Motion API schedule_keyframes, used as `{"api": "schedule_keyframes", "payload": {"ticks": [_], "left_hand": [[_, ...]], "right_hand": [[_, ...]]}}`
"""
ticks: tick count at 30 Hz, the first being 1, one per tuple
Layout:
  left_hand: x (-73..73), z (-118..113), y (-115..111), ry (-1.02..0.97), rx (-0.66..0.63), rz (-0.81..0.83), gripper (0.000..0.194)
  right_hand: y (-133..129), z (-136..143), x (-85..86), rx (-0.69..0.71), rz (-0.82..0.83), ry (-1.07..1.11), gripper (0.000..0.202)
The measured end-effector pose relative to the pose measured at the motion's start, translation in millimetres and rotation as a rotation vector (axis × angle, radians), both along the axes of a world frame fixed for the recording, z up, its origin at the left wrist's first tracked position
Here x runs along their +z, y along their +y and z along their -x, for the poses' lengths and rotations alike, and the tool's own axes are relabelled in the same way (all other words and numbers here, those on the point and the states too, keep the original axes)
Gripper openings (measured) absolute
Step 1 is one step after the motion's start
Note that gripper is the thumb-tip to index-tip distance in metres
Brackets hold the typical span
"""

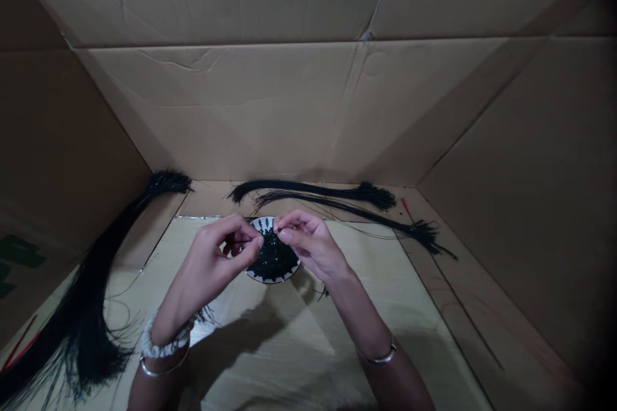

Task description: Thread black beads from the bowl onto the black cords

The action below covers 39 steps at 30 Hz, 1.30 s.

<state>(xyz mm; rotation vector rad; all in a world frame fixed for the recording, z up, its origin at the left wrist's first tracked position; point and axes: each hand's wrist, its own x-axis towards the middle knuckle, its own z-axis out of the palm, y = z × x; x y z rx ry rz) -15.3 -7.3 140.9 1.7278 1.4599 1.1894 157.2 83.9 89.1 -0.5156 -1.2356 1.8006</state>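
Note:
My left hand [219, 260] is closed in a pinch, thumb against forefinger, with a thin black strand showing at its fingers. Opposite it, my right hand [311, 244] pinches something small and dark that is too tiny to name. Both hands are held close together over a round white dish [249, 275] with a dark patterned rim. Small, glossy black pieces [274, 260], bead-like in look, fill the dish. The fingertips partly cover its far side.
Cardboard walls [250, 109] enclose the pale work surface [299, 347]. A thick bundle of black strands [96, 289] lies at left. Two thinner bundles, one farther back [313, 189] and one nearer [366, 213], lie along the back. A red-tipped thin object [405, 207] is at right.

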Motion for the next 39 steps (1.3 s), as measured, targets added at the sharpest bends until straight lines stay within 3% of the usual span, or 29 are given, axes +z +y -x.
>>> {"api": "schedule_keyframes", "payload": {"ticks": [24, 39], "left_hand": [[-1.6, 0.4, -0.5, 0.019, 0.01, -0.014, 0.017], [-1.2, 0.6, 0.0, 0.003, 0.0, -0.013, 0.015]], "right_hand": [[1.5, 0.2, -0.4, 0.04, 0.031, 0.059, 0.017], [3.5, 0.2, -2.4, 0.01, -0.047, 0.008, 0.016]]}}
